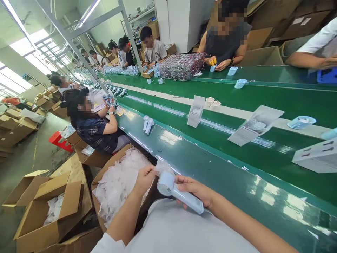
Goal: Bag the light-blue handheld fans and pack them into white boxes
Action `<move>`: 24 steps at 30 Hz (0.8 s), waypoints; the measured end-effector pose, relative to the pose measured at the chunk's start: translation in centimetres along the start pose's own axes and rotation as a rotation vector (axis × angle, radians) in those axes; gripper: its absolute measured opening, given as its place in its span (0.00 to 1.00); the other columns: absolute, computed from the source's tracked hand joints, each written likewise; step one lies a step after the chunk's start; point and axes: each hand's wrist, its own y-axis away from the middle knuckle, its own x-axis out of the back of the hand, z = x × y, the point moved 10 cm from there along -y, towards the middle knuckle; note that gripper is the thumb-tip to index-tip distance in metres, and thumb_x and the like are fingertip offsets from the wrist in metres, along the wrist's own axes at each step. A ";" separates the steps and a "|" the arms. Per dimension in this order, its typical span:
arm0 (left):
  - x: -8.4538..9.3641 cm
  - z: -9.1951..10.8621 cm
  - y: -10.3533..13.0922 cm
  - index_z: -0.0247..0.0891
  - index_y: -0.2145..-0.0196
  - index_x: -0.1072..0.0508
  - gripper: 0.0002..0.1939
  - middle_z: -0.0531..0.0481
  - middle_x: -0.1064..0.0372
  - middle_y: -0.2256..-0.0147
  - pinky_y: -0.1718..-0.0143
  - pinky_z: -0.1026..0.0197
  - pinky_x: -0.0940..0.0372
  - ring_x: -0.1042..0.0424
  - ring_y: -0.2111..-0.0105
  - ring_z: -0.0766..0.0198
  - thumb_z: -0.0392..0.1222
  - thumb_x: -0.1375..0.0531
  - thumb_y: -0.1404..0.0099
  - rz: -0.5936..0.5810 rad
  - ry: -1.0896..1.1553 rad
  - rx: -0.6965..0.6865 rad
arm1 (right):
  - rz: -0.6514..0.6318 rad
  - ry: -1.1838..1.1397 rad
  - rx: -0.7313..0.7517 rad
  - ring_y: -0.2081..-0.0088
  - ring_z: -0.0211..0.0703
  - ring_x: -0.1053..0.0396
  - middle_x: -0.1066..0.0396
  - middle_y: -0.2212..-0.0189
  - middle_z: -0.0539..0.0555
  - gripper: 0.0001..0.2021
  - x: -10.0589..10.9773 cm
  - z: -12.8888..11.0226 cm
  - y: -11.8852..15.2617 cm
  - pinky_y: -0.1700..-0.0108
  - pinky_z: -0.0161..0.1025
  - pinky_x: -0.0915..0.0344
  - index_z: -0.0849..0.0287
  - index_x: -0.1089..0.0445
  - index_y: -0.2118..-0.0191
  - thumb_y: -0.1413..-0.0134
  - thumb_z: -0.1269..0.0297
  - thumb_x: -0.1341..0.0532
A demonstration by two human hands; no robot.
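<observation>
My right hand [193, 191] is wrapped around the straight handle of a light blue hand-held device [166, 183]. Its round, drum-like head points left, over my lap at the bench edge. My left hand [145, 178] pinches a thin clear plastic bag [164, 166] just beyond that head. The bag is crumpled, and I cannot tell whether it touches the device. Below my left forearm stands a carton [98, 196] full of similar clear bags [123, 177]. Two pale hand-held devices [148, 125] lie farther up the bench.
A green conveyor belt [168, 109] runs beyond the bench [210, 165]. White boxes [196, 111] and light blue cup-shaped parts [301, 122] stand along it. A co-worker [92, 123] sits to the left; others work across the belt. Open cartons [50, 207] cover the floor at left.
</observation>
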 end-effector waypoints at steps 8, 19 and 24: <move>0.0 1.0 1.1 0.39 0.71 0.26 0.06 0.50 0.32 0.73 0.65 0.62 0.41 0.35 0.71 0.63 0.41 0.41 0.39 0.150 -0.354 -0.284 | 0.270 -0.158 0.177 0.73 0.41 0.27 0.30 0.66 0.52 0.24 2.5 -2.3 0.5 0.80 0.33 0.30 0.56 0.41 0.51 0.52 0.61 0.33; -1.9 0.9 -2.9 0.37 0.66 0.33 0.06 0.53 0.33 0.71 0.66 0.64 0.36 0.32 0.70 0.66 0.42 0.44 0.37 0.099 -0.194 -0.260 | 0.500 -0.162 0.229 0.72 0.42 0.27 0.29 0.68 0.53 0.19 2.9 -2.1 1.9 0.78 0.35 0.30 0.57 0.40 0.56 0.53 0.61 0.33; -4.4 3.1 -1.2 0.36 0.63 0.30 0.08 0.46 0.29 0.69 0.65 0.60 0.35 0.31 0.69 0.63 0.37 0.48 0.33 0.039 -0.665 -0.696 | 0.672 -0.242 0.245 0.73 0.43 0.27 0.29 0.71 0.53 0.15 4.4 -1.5 2.7 0.78 0.36 0.29 0.57 0.41 0.57 0.48 0.66 0.37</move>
